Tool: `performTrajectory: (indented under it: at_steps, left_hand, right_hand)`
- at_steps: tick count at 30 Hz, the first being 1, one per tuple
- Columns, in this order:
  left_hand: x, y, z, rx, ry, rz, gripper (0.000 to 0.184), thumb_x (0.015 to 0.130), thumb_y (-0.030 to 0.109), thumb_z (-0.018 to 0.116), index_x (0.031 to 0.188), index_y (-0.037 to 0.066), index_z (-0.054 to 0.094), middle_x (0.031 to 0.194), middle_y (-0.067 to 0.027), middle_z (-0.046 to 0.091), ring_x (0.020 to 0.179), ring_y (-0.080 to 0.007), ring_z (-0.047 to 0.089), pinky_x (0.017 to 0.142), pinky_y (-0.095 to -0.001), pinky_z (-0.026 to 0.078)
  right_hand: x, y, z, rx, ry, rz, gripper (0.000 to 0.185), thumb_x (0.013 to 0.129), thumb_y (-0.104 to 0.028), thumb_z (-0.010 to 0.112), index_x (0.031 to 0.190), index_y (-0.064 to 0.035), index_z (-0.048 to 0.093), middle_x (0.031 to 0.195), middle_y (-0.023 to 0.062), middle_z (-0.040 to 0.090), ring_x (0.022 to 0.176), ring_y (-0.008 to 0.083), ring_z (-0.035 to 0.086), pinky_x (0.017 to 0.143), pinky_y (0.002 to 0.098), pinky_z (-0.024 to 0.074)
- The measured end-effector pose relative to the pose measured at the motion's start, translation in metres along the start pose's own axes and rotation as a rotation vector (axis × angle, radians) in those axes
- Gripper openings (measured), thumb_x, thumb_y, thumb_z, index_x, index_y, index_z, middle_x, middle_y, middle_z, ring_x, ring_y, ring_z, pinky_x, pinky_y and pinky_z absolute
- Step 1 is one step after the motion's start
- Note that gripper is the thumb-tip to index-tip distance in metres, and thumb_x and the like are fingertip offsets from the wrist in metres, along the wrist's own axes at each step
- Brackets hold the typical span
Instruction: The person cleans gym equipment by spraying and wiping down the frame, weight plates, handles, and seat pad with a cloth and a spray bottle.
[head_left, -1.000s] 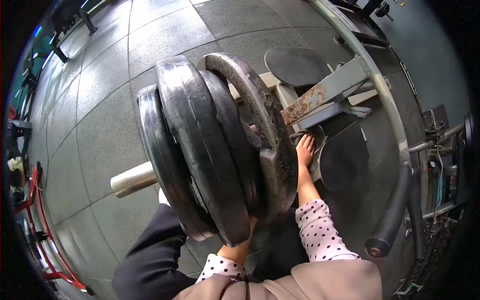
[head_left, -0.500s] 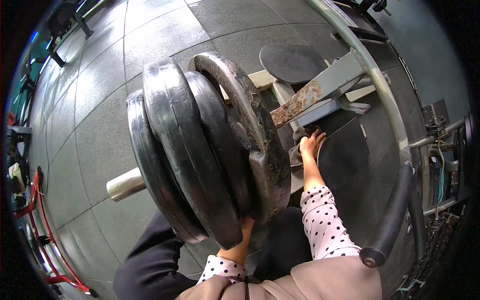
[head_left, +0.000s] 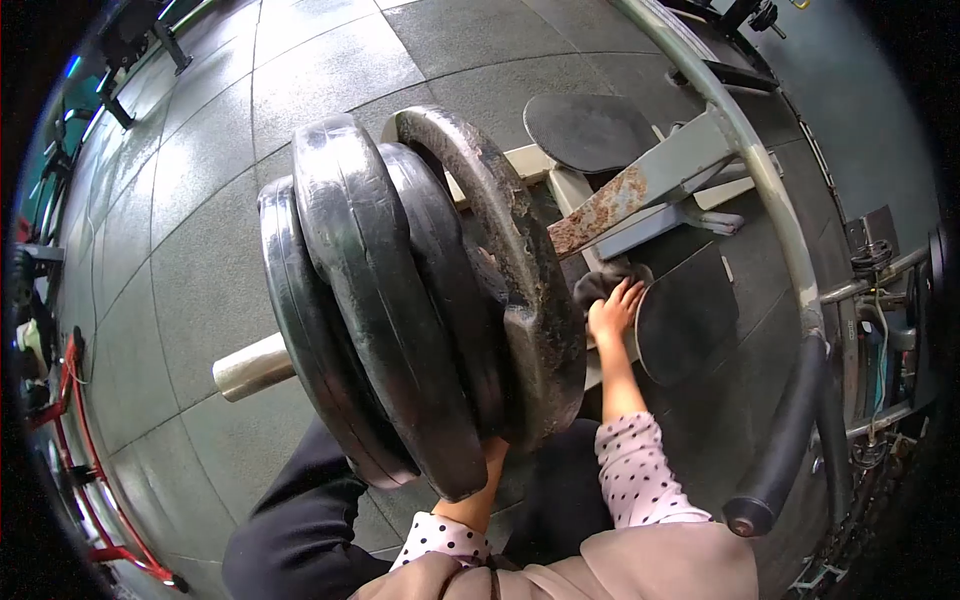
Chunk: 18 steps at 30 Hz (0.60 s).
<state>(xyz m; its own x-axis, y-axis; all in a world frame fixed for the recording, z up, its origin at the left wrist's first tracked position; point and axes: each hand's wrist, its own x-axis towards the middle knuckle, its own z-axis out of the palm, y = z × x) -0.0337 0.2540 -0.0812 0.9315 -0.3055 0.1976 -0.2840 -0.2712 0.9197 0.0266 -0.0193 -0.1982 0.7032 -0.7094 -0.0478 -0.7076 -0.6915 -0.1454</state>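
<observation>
Several black weight plates (head_left: 380, 310) hang on a metal bar (head_left: 252, 367), next to a rusty, chipped plate (head_left: 520, 270). Past them my right hand (head_left: 612, 312) presses a dark cloth (head_left: 600, 286) against the light frame beside a black foot pad (head_left: 687, 318), its fingers bent over the cloth. Only the forearm and dotted cuff of my left arm show, rising behind the plates; the plates hide my left hand. A rusted metal arm (head_left: 610, 208) joins the frame just beyond my right hand.
A curved metal tube (head_left: 768, 185) with a black grip (head_left: 775, 460) arcs along the right. Another black pad (head_left: 590, 132) lies farther off. At the left edge stands a red metal frame (head_left: 75, 430). Chains (head_left: 850, 520) and rack parts are at the far right.
My right hand and the cloth have shifted slightly over the frame, the fingers now bunched more on the cloth. The view has swayed a little; my left arm stays behind the plates.
</observation>
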Motion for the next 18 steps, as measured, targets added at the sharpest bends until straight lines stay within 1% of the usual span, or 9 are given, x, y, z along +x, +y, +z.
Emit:
performTrajectory:
  at_steps: [2,4,5,8,9,10,12,15,18]
  left_hand:
    - [0.000,-0.001,0.001,-0.002,-0.003,-0.002,0.045,0.070,0.008,0.069,0.113,0.003,0.054,0.108,-0.0127,0.057,0.102,-0.0285,0.057,0.091,-0.0365,0.043]
    - [0.000,-0.002,0.002,-0.002,-0.008,-0.003,0.045,0.070,0.008,0.069,0.113,0.003,0.055,0.108,-0.0127,0.057,0.102,-0.0286,0.057,0.091,-0.0366,0.043]
    - [0.000,-0.001,0.001,-0.004,-0.009,-0.005,0.045,0.070,0.008,0.069,0.113,0.003,0.055,0.107,-0.0127,0.057,0.102,-0.0287,0.057,0.091,-0.0366,0.043]
    - [0.000,-0.003,0.002,-0.005,-0.005,-0.002,0.045,0.070,0.008,0.069,0.113,0.003,0.055,0.107,-0.0128,0.057,0.102,-0.0289,0.057,0.091,-0.0367,0.043]
    - [0.001,-0.003,0.002,-0.007,-0.004,-0.003,0.045,0.070,0.008,0.069,0.113,0.003,0.055,0.107,-0.0128,0.057,0.102,-0.0289,0.057,0.090,-0.0367,0.043]
    - [0.000,-0.002,0.002,-0.008,-0.002,-0.004,0.045,0.070,0.008,0.069,0.113,0.003,0.055,0.107,-0.0128,0.057,0.102,-0.0290,0.057,0.090,-0.0368,0.043]
    - [0.000,-0.001,0.002,-0.006,-0.005,0.001,0.045,0.070,0.008,0.069,0.113,0.003,0.055,0.107,-0.0129,0.057,0.102,-0.0291,0.057,0.090,-0.0369,0.043]
    - [0.000,0.001,0.002,-0.002,-0.011,0.008,0.045,0.070,0.008,0.069,0.113,0.003,0.055,0.107,-0.0129,0.057,0.102,-0.0293,0.057,0.090,-0.0370,0.043]
    - [-0.001,0.001,0.003,0.000,-0.018,0.011,0.045,0.070,0.009,0.069,0.113,0.003,0.055,0.107,-0.0130,0.057,0.102,-0.0294,0.057,0.090,-0.0371,0.043]
  right_hand:
    - [0.026,0.003,0.001,-0.001,-0.004,0.008,0.072,0.083,-0.024,0.042,0.147,0.0026,0.024,0.155,0.0288,0.004,0.144,0.0403,0.005,0.118,0.0443,0.0027]
    - [0.037,-0.001,-0.003,0.088,-0.006,0.069,0.070,0.083,-0.024,0.041,0.146,0.0027,0.026,0.154,0.0293,0.005,0.145,0.0397,0.004,0.118,0.0443,0.0028]
    - [0.037,-0.003,-0.004,0.063,-0.018,0.076,0.072,0.084,-0.024,0.041,0.147,0.0023,0.022,0.154,0.0292,0.002,0.145,0.0391,0.004,0.118,0.0445,0.0023]
    - [0.021,-0.003,-0.017,0.078,-0.066,0.025,0.074,0.084,-0.024,0.041,0.149,0.0013,0.016,0.155,0.0285,-0.001,0.145,0.0391,0.003,0.118,0.0443,0.0027]
    - [0.012,0.000,-0.017,0.003,-0.114,0.037,0.077,0.084,-0.022,0.043,0.150,0.0010,0.012,0.155,0.0279,-0.004,0.145,0.0398,0.002,0.118,0.0443,0.0034]
    - [-0.003,0.002,-0.017,0.083,-0.095,0.027,0.076,0.083,-0.020,0.044,0.149,0.0018,0.013,0.155,0.0286,-0.001,0.144,0.0407,0.003,0.118,0.0445,0.0050]
    - [-0.027,0.000,-0.017,-0.042,-0.155,0.024,0.077,0.083,-0.019,0.047,0.149,0.0025,0.014,0.154,0.0291,0.003,0.144,0.0411,0.005,0.118,0.0446,0.0062]
    - [-0.048,0.004,-0.016,0.105,-0.197,0.041,0.080,0.081,-0.019,0.051,0.148,0.0035,0.015,0.153,0.0313,0.005,0.143,0.0429,0.007,0.118,0.0460,0.0067]
    - [-0.043,0.001,-0.010,-0.044,-0.143,-0.047,0.082,0.079,-0.021,0.052,0.148,0.0033,0.015,0.152,0.0327,0.006,0.143,0.0451,0.007,0.117,0.0472,0.0066]
